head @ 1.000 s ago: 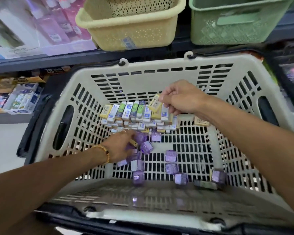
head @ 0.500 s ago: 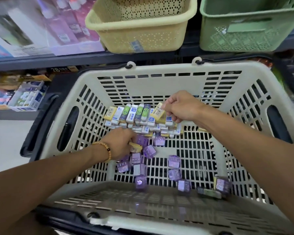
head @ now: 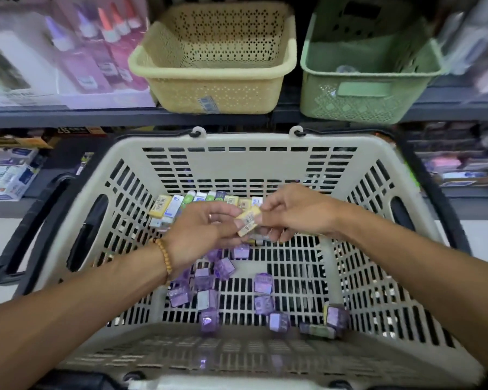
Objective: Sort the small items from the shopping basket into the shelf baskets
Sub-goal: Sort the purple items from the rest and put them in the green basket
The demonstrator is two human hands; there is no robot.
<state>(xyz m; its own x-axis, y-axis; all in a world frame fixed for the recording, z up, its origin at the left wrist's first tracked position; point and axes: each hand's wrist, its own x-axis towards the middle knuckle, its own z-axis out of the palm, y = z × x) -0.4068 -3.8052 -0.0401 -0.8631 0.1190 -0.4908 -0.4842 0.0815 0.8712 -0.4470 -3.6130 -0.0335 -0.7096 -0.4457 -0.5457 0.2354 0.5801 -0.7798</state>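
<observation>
- The left hand (head: 200,229) is over the middle of the shopping basket (head: 248,161); its grip is curled, fingertips meeting the small yellow boxes (head: 248,225). Motion blur hides whether it carries their weight or only steadies them.
- The small yellow boxes sit between both hands, above the basket floor and just in front of the row of boxes (head: 206,199) along the far wall. Their long axis runs from lower left to upper right, printed faces toward the camera.
- The right hand (head: 296,212) pinches the same boxes from the right, fingers curled around their far end.
- To do this step well: square the boxes into one flat stack, one hand taking full hold before the lift.
- Likely destination: the yellow shelf basket (head: 214,77) or the green shelf basket (head: 369,80); which one cannot be told.
- The purple cubes (head: 223,280) lie loose on the basket floor.
</observation>
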